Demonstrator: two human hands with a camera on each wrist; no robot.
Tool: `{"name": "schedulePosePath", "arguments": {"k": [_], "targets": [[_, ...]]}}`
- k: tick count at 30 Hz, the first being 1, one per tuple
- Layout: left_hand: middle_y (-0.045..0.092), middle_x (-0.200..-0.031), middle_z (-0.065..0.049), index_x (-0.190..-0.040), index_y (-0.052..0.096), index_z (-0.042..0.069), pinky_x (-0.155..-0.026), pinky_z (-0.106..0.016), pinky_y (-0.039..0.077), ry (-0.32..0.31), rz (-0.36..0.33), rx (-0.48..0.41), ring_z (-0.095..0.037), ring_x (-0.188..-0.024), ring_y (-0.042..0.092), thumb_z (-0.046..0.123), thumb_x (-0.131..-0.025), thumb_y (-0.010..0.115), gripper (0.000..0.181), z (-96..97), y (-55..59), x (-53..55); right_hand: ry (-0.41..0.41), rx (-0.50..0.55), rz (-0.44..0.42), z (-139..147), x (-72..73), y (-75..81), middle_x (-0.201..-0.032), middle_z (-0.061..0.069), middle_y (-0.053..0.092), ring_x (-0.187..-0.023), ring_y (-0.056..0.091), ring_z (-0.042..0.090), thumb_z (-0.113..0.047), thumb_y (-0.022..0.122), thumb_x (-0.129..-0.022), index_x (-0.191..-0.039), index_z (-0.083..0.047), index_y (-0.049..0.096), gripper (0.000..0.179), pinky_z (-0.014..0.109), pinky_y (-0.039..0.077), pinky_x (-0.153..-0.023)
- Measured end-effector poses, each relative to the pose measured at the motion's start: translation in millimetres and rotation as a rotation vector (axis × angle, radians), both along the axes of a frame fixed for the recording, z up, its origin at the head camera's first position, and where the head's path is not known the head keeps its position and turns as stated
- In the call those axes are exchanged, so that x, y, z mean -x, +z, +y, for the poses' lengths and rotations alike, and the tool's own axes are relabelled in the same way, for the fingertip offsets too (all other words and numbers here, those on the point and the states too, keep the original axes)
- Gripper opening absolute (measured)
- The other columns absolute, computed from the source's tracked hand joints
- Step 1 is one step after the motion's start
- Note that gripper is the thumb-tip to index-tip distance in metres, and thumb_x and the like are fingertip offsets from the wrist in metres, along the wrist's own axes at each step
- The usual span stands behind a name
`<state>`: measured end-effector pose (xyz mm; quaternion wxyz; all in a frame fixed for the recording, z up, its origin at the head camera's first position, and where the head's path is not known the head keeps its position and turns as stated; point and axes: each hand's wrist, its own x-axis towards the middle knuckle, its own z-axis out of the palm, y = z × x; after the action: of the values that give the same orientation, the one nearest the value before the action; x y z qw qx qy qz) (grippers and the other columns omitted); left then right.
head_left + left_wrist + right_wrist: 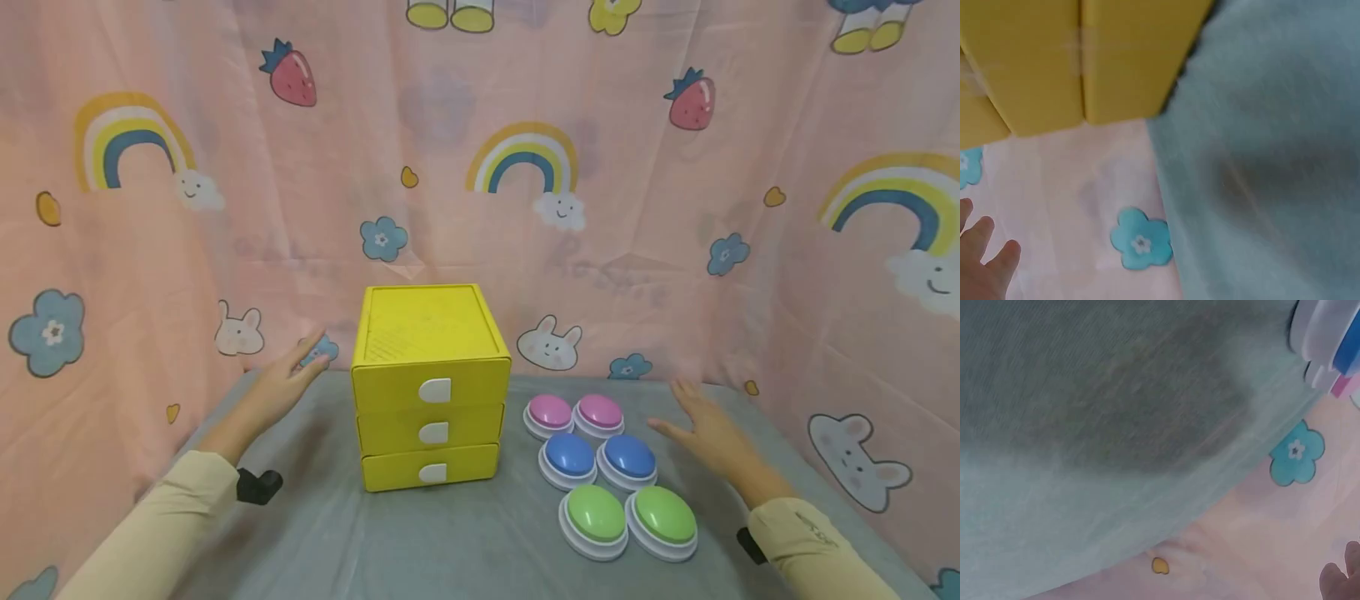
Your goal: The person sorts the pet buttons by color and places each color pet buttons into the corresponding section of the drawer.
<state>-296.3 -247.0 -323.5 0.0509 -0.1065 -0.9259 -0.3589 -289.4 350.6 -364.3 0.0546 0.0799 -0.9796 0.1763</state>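
A yellow box with three drawers [431, 383] stands on the table, each drawer front bearing a white tab handle. To its left my left hand [279, 387] is held in the air, fingers extended, touching nothing. My right hand [708, 429] hovers over the right side of the table with fingers spread, beside the round push buttons. Those buttons have white bases and form pairs: pink buttons [550, 412] at the back, blue buttons [569, 455] in the middle, green buttons [596, 513] in front. In the wrist views only some fingertips [1004, 262] show.
A grey cloth covers the table [450, 542]. Behind it and along both sides hangs a pink curtain [315, 208] printed with rainbows, strawberries, flowers and rabbits. The drawer box and the buttons have a gap between them.
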Motion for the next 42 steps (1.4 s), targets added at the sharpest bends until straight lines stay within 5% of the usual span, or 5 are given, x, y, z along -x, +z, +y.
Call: {"name": "schedulePosePath", "arguments": {"k": [8, 15, 33, 42], "targets": [[0.007, -0.169, -0.010, -0.160, 0.010, 0.037, -0.112, -0.077, 0.022, -0.026, 0.034, -0.146, -0.048, -0.151, 0.014, 0.056, -0.104, 0.035, 0.064, 8.1, 10.3, -10.7, 0.014, 0.035, 0.009, -11, -6.3, 0.9, -0.162, 0.033, 0.005, -0.144, 0.013, 0.059, -0.062, 0.055, -0.094, -0.156, 0.007, 0.013, 0.102, 0.079, 0.016, -0.108], [0.009, -0.169, -0.009, -0.160, 0.010, 0.034, -0.113, -0.075, 0.021, -0.075, 0.046, -0.145, -0.045, -0.152, 0.013, 0.053, -0.105, 0.037, 0.065, 13.6, 18.1, -14.6, 0.039, 0.080, 0.013, -22, -9.7, 7.9, -0.163, 0.032, 0.002, -0.145, 0.011, 0.059, -0.059, 0.057, -0.095, -0.158, 0.003, 0.009, 0.100, 0.079, 0.017, -0.108], [0.014, -0.168, -0.006, -0.158, 0.018, 0.041, -0.116, -0.071, 0.023, -0.133, 0.043, -0.267, -0.040, -0.153, 0.016, 0.048, -0.105, 0.042, 0.058, 27.8, 17.4, -24.2, 0.089, 0.120, 0.059, -63, -26.6, 16.2, -0.165, 0.024, 0.012, -0.143, 0.023, 0.057, -0.051, 0.060, -0.096, -0.159, -0.004, 0.018, 0.090, 0.076, 0.025, -0.109], [0.017, -0.167, 0.000, -0.158, 0.024, 0.033, -0.119, -0.066, 0.024, -0.192, 0.078, -0.326, -0.036, -0.154, 0.018, 0.037, -0.107, 0.044, 0.056, 34.7, 15.0, -25.7, 0.116, 0.113, 0.076, -74, -35.5, 20.8, -0.162, 0.024, 0.023, -0.142, 0.028, 0.055, -0.050, 0.060, -0.096, -0.159, -0.005, 0.022, 0.086, 0.075, 0.028, -0.109]]}}
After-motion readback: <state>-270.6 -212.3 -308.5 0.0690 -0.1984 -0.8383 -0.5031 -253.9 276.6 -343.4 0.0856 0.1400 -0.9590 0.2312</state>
